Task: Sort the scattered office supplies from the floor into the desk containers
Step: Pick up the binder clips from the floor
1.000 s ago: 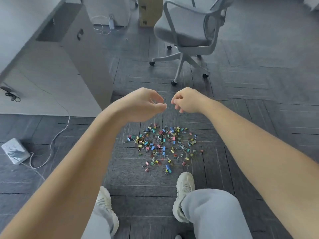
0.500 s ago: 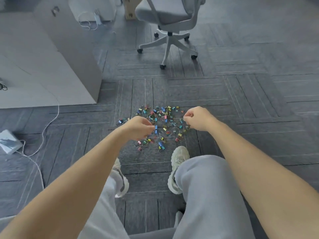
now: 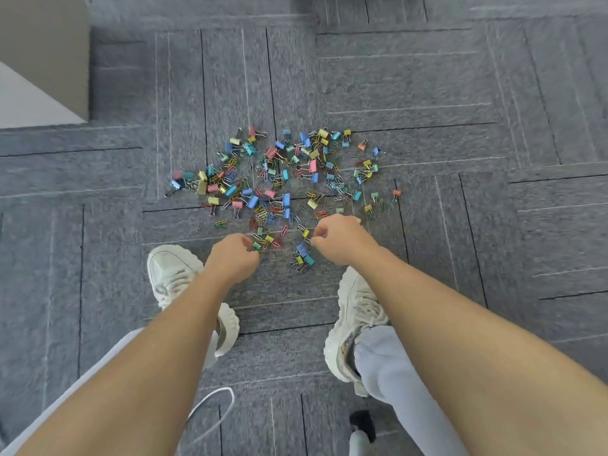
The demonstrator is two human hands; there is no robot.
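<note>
A pile of small coloured binder clips and paper clips (image 3: 279,185) lies scattered on the grey carpet in front of my feet. My left hand (image 3: 233,258) hovers at the pile's near edge with its fingers curled, the fingertips touching a green binder clip (image 3: 256,246). My right hand (image 3: 339,238) is also curled in a pinch, its fingertips at a small clip (image 3: 305,232) on the near right of the pile. Whether either hand has a clip in its grip is hidden by the fingers. No desk containers are in view.
My two white shoes (image 3: 171,271) (image 3: 357,311) stand just behind the pile. A desk panel's corner (image 3: 42,60) fills the top left. A white cable loop (image 3: 217,403) lies on the carpet between my legs, and a small dark object (image 3: 362,422) lies at the bottom.
I have bent down: the view has tilted from the chair and desk to straight down at the pile. Both hands dropped from mid-air to the pile's near edge.
</note>
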